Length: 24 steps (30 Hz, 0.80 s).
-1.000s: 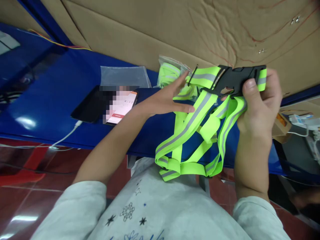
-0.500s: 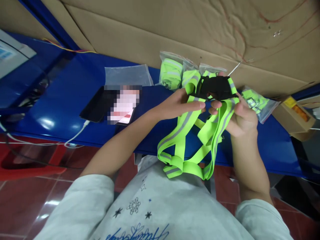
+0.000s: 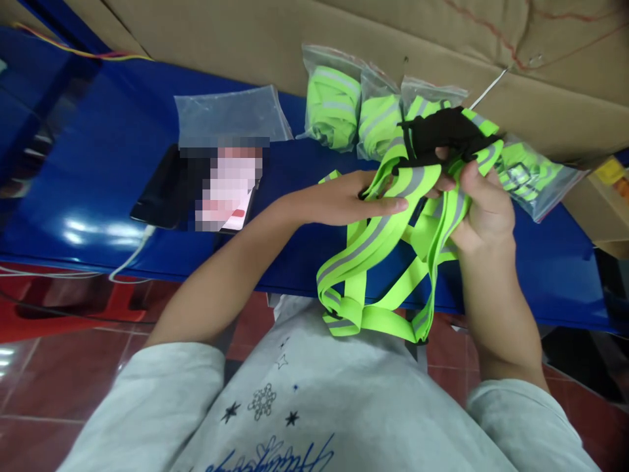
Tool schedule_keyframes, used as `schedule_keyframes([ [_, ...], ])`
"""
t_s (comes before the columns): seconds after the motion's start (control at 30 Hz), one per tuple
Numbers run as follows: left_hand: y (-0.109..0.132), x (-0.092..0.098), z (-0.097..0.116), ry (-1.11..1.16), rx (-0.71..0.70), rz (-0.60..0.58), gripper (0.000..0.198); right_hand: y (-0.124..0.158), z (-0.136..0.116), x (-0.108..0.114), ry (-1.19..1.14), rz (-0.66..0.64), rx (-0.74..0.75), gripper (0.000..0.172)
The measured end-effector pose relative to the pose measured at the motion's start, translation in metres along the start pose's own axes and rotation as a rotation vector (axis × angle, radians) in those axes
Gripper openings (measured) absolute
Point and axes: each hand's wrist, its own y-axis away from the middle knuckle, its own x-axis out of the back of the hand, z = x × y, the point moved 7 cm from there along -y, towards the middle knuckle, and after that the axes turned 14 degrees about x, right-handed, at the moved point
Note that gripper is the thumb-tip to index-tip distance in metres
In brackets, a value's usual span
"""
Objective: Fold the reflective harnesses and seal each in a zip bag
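A reflective vest (image 3: 378, 229) of neon yellow-green straps with grey stripes hangs between my hands, its lower loops dangling over the table edge against my shirt. At its top is a black fabric panel (image 3: 437, 136), tilted and partly folded. My left hand (image 3: 361, 196) is closed on the left straps, thumb stretched along them and other fingers mostly hidden behind. My right hand (image 3: 484, 206) grips the right straps just below the black panel, thumb in front. Behind the vest stand clear zip bags (image 3: 334, 105) with folded vests of the same colour.
Another bagged vest (image 3: 533, 172) lies right of my right hand, beside a cardboard box (image 3: 612, 210). Left on the blue table (image 3: 98, 190) are an empty clear bag (image 3: 230, 118), a phone with a lit screen (image 3: 228, 190) and a dark device (image 3: 160, 190) beside a white cable (image 3: 132, 252).
The view has shifted. The black panel has tilted and moved up and right, away from my left hand. Both hands stay on the straps.
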Motion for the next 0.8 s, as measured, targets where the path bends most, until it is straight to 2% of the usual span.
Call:
schedule_keyframes([
  [0.1,0.007,0.005,0.022,-0.163,-0.186,0.059,0.060,0.002,0.000,-0.007,0.021,-0.014,0.048,0.045],
  [0.17,0.014,0.007,0.032,-0.155,-0.308,0.149,0.064,0.003,-0.003,-0.011,0.049,-0.011,0.115,0.036],
  [0.2,0.014,0.006,0.032,-0.117,-0.320,0.169,0.064,0.003,-0.004,-0.012,0.067,-0.009,0.147,0.033],
  [0.3,0.005,-0.006,0.012,0.063,-0.212,0.150,0.049,0.007,-0.007,-0.016,0.171,-0.001,0.239,0.028],
  [0.4,-0.006,-0.017,-0.011,0.239,-0.104,0.131,0.029,0.012,-0.009,-0.014,0.356,0.066,0.345,0.036],
  [0.5,-0.012,-0.025,-0.025,0.380,0.015,0.083,0.030,0.014,-0.005,-0.006,0.466,0.173,0.363,0.039],
  [0.57,-0.013,-0.027,-0.028,0.395,0.048,0.068,0.029,0.013,0.003,0.000,0.424,0.213,0.321,0.040],
  [0.73,-0.014,-0.024,-0.027,0.377,-0.030,0.152,0.027,0.006,0.023,0.004,0.209,0.172,0.122,0.049],
  [0.8,-0.016,-0.025,-0.029,0.427,0.020,0.105,0.024,0.007,0.023,0.002,0.204,0.159,0.068,0.050],
])
